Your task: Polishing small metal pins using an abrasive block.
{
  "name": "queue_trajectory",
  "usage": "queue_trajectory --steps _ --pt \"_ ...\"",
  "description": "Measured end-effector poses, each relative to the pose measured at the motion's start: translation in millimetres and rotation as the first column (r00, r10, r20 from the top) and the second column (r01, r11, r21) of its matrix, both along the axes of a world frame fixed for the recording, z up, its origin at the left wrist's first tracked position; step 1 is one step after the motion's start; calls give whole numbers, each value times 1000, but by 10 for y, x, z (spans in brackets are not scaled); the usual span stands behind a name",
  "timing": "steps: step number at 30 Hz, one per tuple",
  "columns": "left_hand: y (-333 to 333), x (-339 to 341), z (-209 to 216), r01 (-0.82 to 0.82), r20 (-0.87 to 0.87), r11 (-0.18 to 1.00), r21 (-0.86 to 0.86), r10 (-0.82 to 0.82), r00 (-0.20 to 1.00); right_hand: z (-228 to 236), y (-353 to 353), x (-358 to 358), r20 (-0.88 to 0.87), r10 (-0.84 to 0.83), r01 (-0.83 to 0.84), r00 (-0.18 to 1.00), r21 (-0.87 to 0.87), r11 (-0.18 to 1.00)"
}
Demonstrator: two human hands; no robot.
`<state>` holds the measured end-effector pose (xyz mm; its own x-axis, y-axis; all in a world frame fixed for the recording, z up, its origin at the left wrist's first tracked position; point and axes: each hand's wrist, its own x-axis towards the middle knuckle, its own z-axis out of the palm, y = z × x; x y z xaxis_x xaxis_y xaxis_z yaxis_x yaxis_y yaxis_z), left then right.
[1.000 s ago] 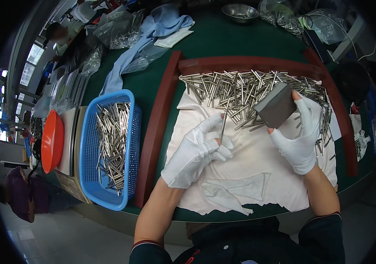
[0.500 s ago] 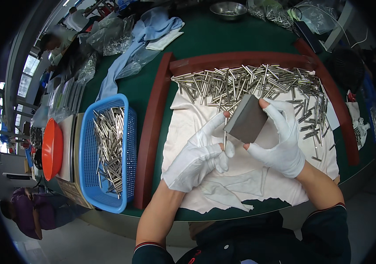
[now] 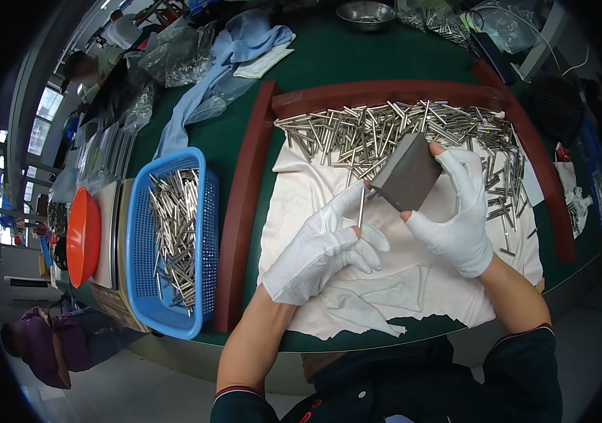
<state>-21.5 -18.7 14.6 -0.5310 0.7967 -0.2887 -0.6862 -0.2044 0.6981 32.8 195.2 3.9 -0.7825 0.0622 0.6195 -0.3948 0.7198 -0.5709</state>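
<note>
My right hand (image 3: 456, 218), in a white glove with bare fingertips, grips a dark grey rectangular block (image 3: 411, 173) by its edges, tilted above the cloth. Just left of the block, my gloved left hand (image 3: 329, 243) pinches a thin metal pin (image 3: 362, 210) between thumb and forefinger, standing nearly upright. The pin's upper end is close to the block's lower left corner; whether they touch I cannot tell. A heap of similar shiny pins (image 3: 371, 137) spreads over the far part of the white cloth (image 3: 294, 190) and down its right side.
A dark red wooden frame (image 3: 244, 211) borders the cloth on the left, far and right sides. To its left stands a blue plastic basket (image 3: 209, 247) with many pins. Further left is an orange-red bowl (image 3: 83, 229). A metal bowl (image 3: 366, 15) sits at the back.
The block has shifted a little right and up with my right hand and is turned slightly. My left hand keeps the pin, with its lower fingers more spread.
</note>
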Motion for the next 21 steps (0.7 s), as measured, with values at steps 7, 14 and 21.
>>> queue_trajectory --steps 7,14,21 --pt "30 33 -44 -79 -50 993 -90 75 996 -14 -16 5 32 -5 4 999 24 1000" --pt "53 38 -47 -94 -182 985 -142 68 981 24 -17 29 23 67 -68 997 46 997" --pt "48 49 6 -76 -114 992 -97 65 991 41 -29 23 1 93 -93 996 114 989"
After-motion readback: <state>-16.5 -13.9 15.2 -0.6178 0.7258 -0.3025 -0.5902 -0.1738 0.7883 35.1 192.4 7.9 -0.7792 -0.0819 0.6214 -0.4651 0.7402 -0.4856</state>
